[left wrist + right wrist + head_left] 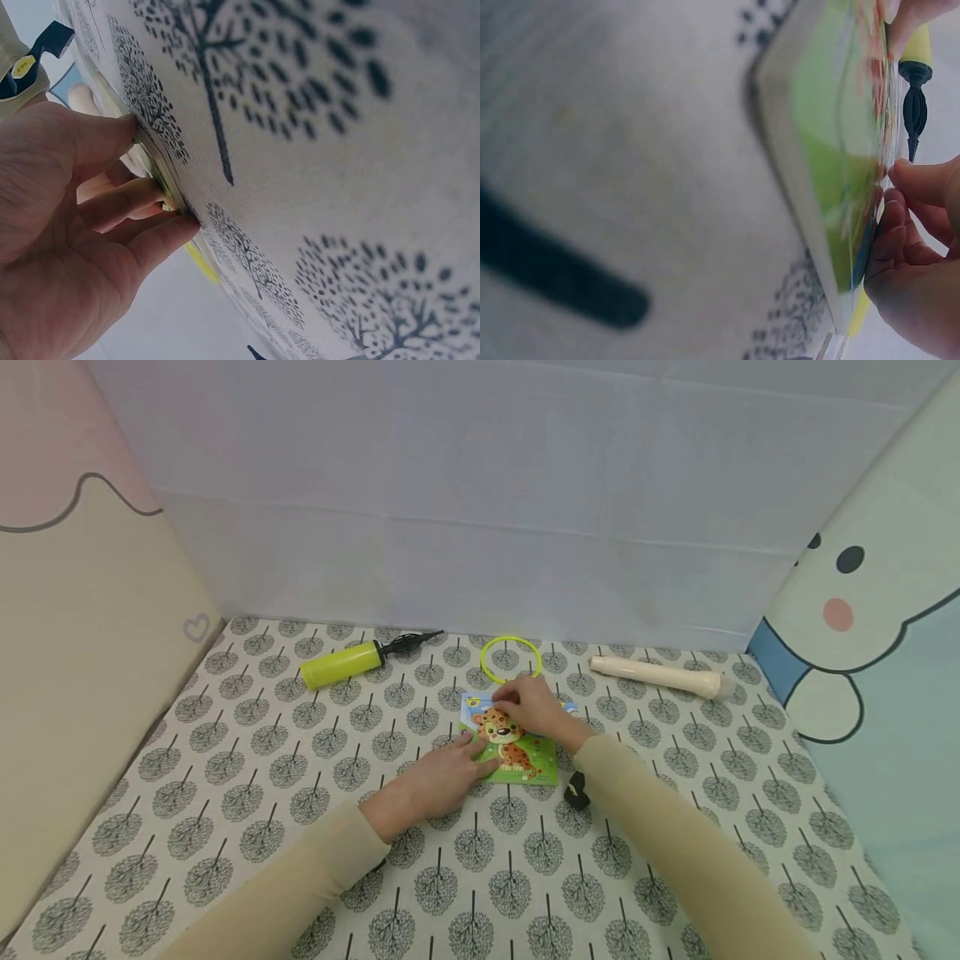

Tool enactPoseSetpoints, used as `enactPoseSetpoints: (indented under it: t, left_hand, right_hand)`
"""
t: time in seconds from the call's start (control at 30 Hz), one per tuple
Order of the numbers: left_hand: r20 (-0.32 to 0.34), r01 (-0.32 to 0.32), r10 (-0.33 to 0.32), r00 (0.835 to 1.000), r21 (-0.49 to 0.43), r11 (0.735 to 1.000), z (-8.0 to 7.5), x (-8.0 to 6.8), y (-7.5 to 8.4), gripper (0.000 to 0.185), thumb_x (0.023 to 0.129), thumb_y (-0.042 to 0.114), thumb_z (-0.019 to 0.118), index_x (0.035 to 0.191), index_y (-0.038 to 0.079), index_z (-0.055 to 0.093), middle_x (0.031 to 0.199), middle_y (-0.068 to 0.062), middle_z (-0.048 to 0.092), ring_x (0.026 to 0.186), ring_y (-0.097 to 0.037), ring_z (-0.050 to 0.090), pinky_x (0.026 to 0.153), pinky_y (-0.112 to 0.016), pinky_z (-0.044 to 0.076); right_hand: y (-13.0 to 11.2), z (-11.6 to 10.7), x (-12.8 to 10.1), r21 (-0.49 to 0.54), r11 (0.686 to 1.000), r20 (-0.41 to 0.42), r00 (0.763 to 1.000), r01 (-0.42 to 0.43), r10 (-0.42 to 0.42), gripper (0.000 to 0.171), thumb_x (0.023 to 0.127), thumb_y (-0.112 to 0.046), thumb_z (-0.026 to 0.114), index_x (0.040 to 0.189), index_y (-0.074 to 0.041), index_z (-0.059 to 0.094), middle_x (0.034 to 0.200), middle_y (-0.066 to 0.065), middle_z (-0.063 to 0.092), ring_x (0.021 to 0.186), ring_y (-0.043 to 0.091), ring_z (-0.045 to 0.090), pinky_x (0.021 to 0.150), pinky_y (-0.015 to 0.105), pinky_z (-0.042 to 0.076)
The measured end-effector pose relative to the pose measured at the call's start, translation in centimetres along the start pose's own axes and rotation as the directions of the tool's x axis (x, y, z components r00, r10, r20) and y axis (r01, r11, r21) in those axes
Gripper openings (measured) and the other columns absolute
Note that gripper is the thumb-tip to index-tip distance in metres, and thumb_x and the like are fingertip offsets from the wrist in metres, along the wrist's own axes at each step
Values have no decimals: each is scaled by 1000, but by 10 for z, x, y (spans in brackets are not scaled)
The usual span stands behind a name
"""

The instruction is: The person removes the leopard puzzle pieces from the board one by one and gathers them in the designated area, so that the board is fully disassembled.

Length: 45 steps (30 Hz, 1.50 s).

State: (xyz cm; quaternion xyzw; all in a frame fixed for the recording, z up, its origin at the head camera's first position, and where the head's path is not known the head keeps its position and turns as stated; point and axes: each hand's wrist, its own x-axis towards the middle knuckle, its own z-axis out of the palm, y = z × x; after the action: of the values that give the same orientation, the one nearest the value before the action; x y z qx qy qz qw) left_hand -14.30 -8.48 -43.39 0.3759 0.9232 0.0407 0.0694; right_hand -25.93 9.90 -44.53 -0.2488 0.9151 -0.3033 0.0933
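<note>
While both sleeved arms reach in from the near edge of the tree-print mat (225, 827), we see a small black object (575, 790) lying beside the right forearm. Just beyond, the left hand (435, 777) rests on the near left corner of the puzzle card (525, 752), fingers fairly straight and pressing it down. The card is flat, green below and blue above, with an orange spotted cub. The right hand (534, 706) pinches something at its far edge. Farther off, near the mat's far edge, lie a yellow pump (341, 664), a yellow ring (511, 658) and a cream tube (660, 677).
</note>
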Motion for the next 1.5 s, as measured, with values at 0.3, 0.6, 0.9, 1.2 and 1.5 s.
enactPoseSetpoints:
  t: [0.3,0.6,0.9,1.2,1.5]
  left_hand:
    - [2,-7,7,1000,8,1000,1,0,0,48,94,8,56,141,16,49,147,-21,35,132,-43,32,108,-46,29]
    - [-20,-21,22,1000,27,999,1,-1,0,47,93,8,57,140,15,51,146,-21,37,131,-43,35,107,-45,31]
    - [-15,-15,15,1000,34,999,0,-1,0,48,93,8,58,140,16,50,146,-21,37,130,-44,35,105,-46,34]
    - [-9,-15,16,1000,35,999,0,-1,0,47,94,9,56,140,16,50,146,-21,36,131,-44,35,105,-46,33]
    - [-11,-15,15,1000,14,1000,0,-1,0,47,95,8,55,140,15,50,147,-21,34,131,-44,33,106,-47,32]
  right_hand:
    - [1,3,2,29,997,8,997,-74,74,15,95,-16,60,104,-9,69,88,0,64,76,13,59,66,30,51]
    - [4,2,4,59,996,-12,998,-68,68,14,95,-18,61,102,-10,69,93,1,65,81,15,60,70,31,52]
    - [7,2,3,60,996,-57,996,-65,68,14,92,-17,64,103,-12,72,95,0,66,75,15,56,64,31,48]
    - [0,-5,-1,117,992,-39,998,-50,55,14,93,-14,63,103,-9,71,98,2,66,81,17,57,70,33,49]
    - [2,-23,-9,289,957,8,999,-37,36,22,95,-12,60,111,-1,69,104,8,67,83,22,62,70,36,54]
